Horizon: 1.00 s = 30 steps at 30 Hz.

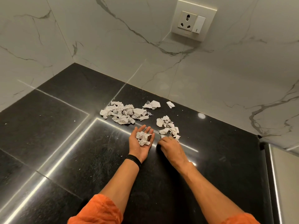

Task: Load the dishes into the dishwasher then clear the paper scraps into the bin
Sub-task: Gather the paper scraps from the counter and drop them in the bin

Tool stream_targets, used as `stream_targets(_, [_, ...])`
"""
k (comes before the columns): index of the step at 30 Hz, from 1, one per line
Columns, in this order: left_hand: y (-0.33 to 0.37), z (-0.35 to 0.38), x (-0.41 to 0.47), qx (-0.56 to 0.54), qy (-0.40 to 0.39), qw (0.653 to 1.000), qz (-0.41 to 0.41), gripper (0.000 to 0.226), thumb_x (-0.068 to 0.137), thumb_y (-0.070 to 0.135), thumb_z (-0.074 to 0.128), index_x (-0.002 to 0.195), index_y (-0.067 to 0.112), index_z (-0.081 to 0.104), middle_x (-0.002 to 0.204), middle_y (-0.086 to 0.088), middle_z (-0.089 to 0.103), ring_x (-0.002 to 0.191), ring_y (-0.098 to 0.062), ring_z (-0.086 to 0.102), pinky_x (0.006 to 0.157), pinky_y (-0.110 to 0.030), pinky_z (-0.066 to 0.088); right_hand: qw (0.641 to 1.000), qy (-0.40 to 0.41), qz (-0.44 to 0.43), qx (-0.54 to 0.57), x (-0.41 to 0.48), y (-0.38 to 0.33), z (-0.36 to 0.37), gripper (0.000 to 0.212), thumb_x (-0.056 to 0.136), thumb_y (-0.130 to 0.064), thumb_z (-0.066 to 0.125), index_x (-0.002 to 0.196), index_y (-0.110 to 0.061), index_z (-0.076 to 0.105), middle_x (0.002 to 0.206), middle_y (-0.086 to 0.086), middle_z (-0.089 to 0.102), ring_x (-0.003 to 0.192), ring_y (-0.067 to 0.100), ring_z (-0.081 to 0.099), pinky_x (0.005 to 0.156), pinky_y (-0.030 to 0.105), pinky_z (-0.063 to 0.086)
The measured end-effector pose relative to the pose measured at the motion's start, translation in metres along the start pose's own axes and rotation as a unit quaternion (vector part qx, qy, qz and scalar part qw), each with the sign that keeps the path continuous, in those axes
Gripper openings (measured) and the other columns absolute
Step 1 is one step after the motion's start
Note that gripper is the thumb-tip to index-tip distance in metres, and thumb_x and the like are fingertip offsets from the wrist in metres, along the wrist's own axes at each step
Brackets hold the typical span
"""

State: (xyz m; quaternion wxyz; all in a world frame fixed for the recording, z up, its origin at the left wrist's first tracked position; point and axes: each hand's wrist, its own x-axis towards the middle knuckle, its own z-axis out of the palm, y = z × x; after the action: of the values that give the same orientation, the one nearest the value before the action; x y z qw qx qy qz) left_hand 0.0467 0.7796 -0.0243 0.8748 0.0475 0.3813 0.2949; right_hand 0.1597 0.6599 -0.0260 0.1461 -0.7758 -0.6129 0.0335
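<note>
Your left hand lies palm up on the black countertop, fingers loose and only lightly cupped, with a small heap of crumpled paper scraps resting in the palm. Nothing is pinched; the paper just sits there. A dark wristband circles that wrist.

Just beside it, your right hand is palm down with its fingers curled onto the counter, a ring showing on one finger. The fingertips are tucked under, so whether they have hold of a scrap cannot be told.

They sit at the near edge of a smaller pile, which touches that hand's knuckles and runs away from you. Further out and to the left, beyond your left fingertips, lies the larger pile. Past both, close to the marble wall, are two loose pieces: a bigger one and a small one. A wall socket is set high above them.
</note>
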Motion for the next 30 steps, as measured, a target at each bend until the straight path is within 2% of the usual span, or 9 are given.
stream_targets(3, [-0.009, 0.004, -0.001, 0.018, -0.006, 1.000, -0.009, 0.043, 0.102, 0.038, 0.049, 0.128, 0.007, 0.061, 0.134, -0.018, 0.061, 0.114, -0.029, 0.064, 0.104, -0.042, 0.048, 0.979, 0.065, 0.121, 0.149, -0.018, -0.005, -0.007, 0.015, 0.084, -0.006, 0.071, 0.093, -0.018, 0.075, 0.092, -0.005, 0.071, 0.088, 0.013, 0.063, 0.082, 0.030, 0.052])
stream_targets(5, [-0.016, 0.007, -0.002, 0.030, -0.010, 0.999, -0.012, 0.044, 0.101, 0.038, 0.049, 0.129, 0.006, 0.060, 0.133, -0.018, 0.061, 0.117, -0.030, 0.063, 0.106, -0.043, 0.047, 0.917, 0.143, 0.246, 0.280, -0.015, -0.011, -0.016, 0.017, 0.085, -0.008, 0.073, 0.093, -0.022, 0.077, 0.091, -0.013, 0.073, 0.088, 0.003, 0.066, 0.083, 0.023, 0.053])
stream_targets(8, [-0.023, 0.010, -0.004, 0.046, -0.016, 0.999, -0.008, 0.045, 0.102, 0.038, 0.049, 0.130, 0.006, 0.060, 0.132, -0.018, 0.063, 0.116, -0.029, 0.064, 0.103, -0.042, 0.050, 0.860, 0.201, 0.273, 0.381, 0.000, -0.023, -0.033, 0.015, 0.087, -0.009, 0.074, 0.095, -0.021, 0.078, 0.091, -0.013, 0.074, 0.089, 0.003, 0.070, 0.085, 0.023, 0.057])
stream_targets(13, [-0.026, 0.019, -0.011, 0.058, -0.049, 0.997, -0.020, 0.041, 0.102, 0.043, 0.044, 0.110, 0.010, 0.068, 0.111, -0.018, 0.071, 0.099, -0.029, 0.071, 0.095, -0.042, 0.051, 0.892, 0.107, 0.175, 0.404, 0.020, -0.045, -0.048, 0.018, 0.089, -0.015, 0.074, 0.099, -0.029, 0.078, 0.095, -0.017, 0.075, 0.096, 0.001, 0.069, 0.086, 0.022, 0.055])
stream_targets(16, [-0.023, 0.019, -0.011, 0.022, -0.047, 0.998, -0.027, 0.041, 0.102, 0.039, 0.047, 0.121, 0.007, 0.065, 0.124, -0.019, 0.068, 0.108, -0.030, 0.069, 0.099, -0.042, 0.050, 0.879, 0.157, 0.215, 0.394, 0.023, -0.036, -0.048, 0.017, 0.092, -0.012, 0.068, 0.100, -0.023, 0.078, 0.097, -0.015, 0.075, 0.098, 0.001, 0.068, 0.087, 0.023, 0.054])
stream_targets(18, [-0.020, 0.017, -0.009, -0.001, -0.041, 0.999, -0.030, 0.043, 0.101, 0.036, 0.050, 0.129, 0.007, 0.061, 0.134, -0.019, 0.062, 0.120, -0.031, 0.063, 0.106, -0.043, 0.048, 0.912, 0.166, 0.232, 0.296, 0.016, -0.019, -0.044, 0.018, 0.093, -0.015, 0.067, 0.106, -0.023, 0.077, 0.103, -0.014, 0.074, 0.098, 0.000, 0.066, 0.089, 0.023, 0.053])
stream_targets(22, [-0.019, 0.014, -0.008, -0.012, -0.029, 0.999, -0.035, 0.042, 0.101, 0.036, 0.050, 0.128, 0.006, 0.062, 0.135, -0.017, 0.061, 0.119, -0.031, 0.062, 0.110, -0.045, 0.044, 0.992, 0.007, 0.101, 0.073, -0.016, 0.001, -0.018, 0.017, 0.090, -0.014, 0.065, 0.103, -0.019, 0.073, 0.105, -0.003, 0.070, 0.100, 0.020, 0.064, 0.088, 0.030, 0.047])
stream_targets(27, [-0.020, 0.011, -0.008, 0.000, -0.022, 0.999, -0.028, 0.050, 0.103, 0.044, 0.044, 0.132, 0.006, 0.060, 0.132, -0.018, 0.063, 0.118, -0.031, 0.062, 0.100, -0.046, 0.050, 0.996, 0.029, 0.080, 0.027, -0.034, 0.006, -0.005, 0.012, 0.093, -0.015, 0.065, 0.101, -0.018, 0.073, 0.103, -0.002, 0.071, 0.095, 0.022, 0.065, 0.084, 0.037, 0.054])
stream_targets(30, [-0.020, 0.011, -0.008, 0.019, -0.017, 0.999, -0.022, 0.052, 0.104, 0.046, 0.041, 0.132, 0.005, 0.060, 0.132, -0.019, 0.062, 0.118, -0.032, 0.063, 0.099, -0.045, 0.051, 0.964, 0.109, 0.187, 0.155, -0.037, 0.003, -0.014, 0.017, 0.088, -0.019, 0.074, 0.105, -0.020, 0.077, 0.102, -0.007, 0.075, 0.096, 0.013, 0.067, 0.087, 0.029, 0.052])
